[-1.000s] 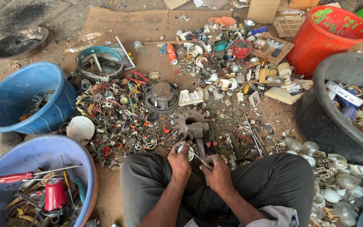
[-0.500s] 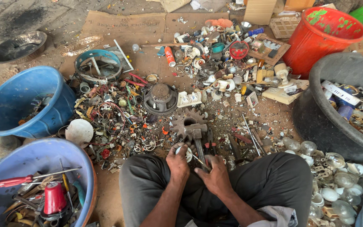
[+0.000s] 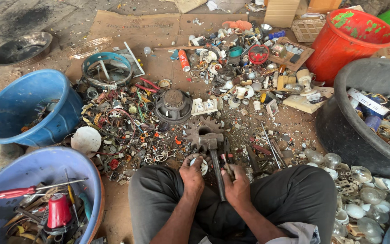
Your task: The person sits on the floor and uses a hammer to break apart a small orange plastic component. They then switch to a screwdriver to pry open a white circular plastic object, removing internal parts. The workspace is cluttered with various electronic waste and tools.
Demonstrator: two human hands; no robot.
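I sit cross-legged on the ground with both hands low between my knees. My left hand point(image 3: 192, 174) is closed around a small white round part point(image 3: 203, 166). My right hand point(image 3: 238, 184) grips a small brownish tool or part, right beside the handle of a hammer point(image 3: 215, 158) that lies with its head on a rusty gear wheel point(image 3: 202, 129). The two hands are close together, nearly touching.
Scrap covers the cardboard ahead: a dark speaker point(image 3: 173, 105), wires, white sockets. A blue tub point(image 3: 21, 108) and another tub with tools point(image 3: 41, 199) are at left. A red bucket point(image 3: 346, 40) and a black tub point(image 3: 357, 126) are at right, with light bulbs point(image 3: 357, 190) beside it.
The hands have stayed together between the knees with only slight shifts. The view has tilted a little.
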